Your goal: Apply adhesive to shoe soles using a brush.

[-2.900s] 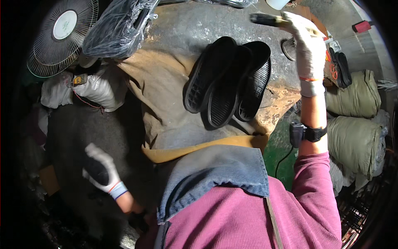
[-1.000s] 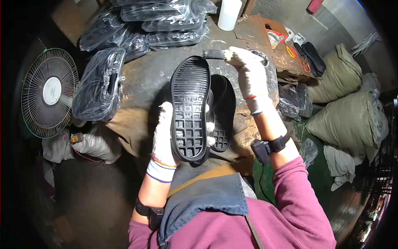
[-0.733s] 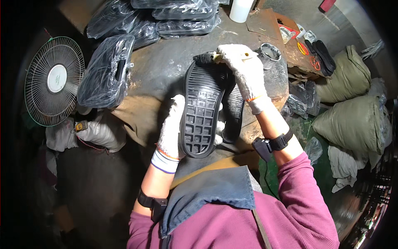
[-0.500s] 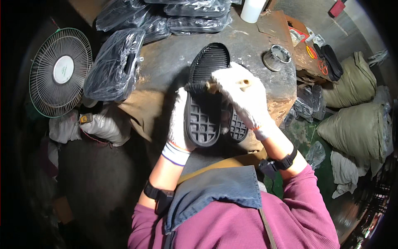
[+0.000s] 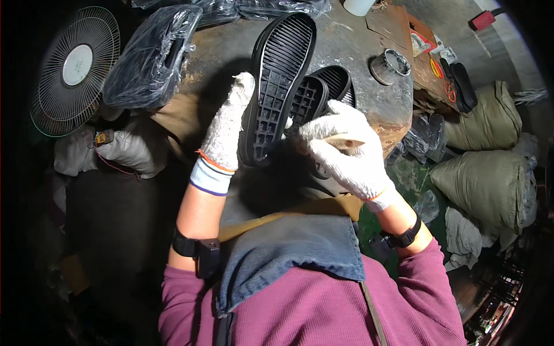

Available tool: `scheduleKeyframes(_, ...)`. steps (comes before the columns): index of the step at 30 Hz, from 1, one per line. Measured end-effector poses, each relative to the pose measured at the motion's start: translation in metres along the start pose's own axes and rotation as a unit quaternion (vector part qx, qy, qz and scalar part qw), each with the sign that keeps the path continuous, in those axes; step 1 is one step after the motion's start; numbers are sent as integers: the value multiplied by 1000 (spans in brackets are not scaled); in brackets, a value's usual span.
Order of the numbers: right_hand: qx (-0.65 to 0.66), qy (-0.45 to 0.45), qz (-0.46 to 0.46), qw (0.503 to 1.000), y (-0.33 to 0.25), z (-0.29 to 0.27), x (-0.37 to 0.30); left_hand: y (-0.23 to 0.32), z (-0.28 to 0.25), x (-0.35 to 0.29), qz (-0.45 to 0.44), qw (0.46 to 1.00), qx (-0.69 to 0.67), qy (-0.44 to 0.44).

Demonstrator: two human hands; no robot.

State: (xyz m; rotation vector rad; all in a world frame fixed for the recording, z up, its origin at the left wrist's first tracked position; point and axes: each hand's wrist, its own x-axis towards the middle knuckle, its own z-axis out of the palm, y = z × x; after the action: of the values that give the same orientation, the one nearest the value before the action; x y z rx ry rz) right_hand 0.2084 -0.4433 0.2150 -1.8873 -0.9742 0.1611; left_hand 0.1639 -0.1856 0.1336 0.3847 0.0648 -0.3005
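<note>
Denim apron (image 5: pixel 294 242): one, blue, nearest the body, over a purple top (image 5: pixel 300 305). Left hand (image 5: pixel 222 130): in a white knit glove, orange edging at the cuff, half-spread around the held sole (image 5: pixel 277 86); thumb extended along its left edge, the other fingers mostly hidden behind, with a white tip showing at the right edge. Right hand (image 5: pixel 346 153): gloved alike, curled into a loose fist about a pale brush handle (image 5: pixel 349 142), the handle's end exposed; bristles lost in shadow, so contact with rubber cannot be told. Held sole: one, black, raised between the two hands over the near part of the surface (image 5: pixel 346 52), tread toward the viewer, tilted slightly right at its far end; square cells in the near half, cross ridges in the far half. Further soles (image 5: pixel 306 101): black, overlapping, behind and right of the held piece, partly covered by the right hand. Tin (image 5: pixel 390 66): one, round, grey-smeared, standing near the right edge, beyond the right hand. Wrapped bundle (image 5: pixel 153 57): black contents in clear plastic, to the left. White container (image 5: pixel 359 6): one, at the far side, cut by the frame.
</note>
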Motion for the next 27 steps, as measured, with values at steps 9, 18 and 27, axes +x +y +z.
scheduleKeyframes(9, -111, 170, -9, 979, 27, -31, 45, -23, 14, -23, -9, 985, 143, 102)
scheduleKeyframes(18, -305, 157, -151, 927, 47, -35, 56, -40, 20, -35, -77, 994, -21, 71)
scheduleKeyframes(27, -401, 122, -242, 875, 40, -28, 93, -44, 42, -35, -68, 987, -149, 4)
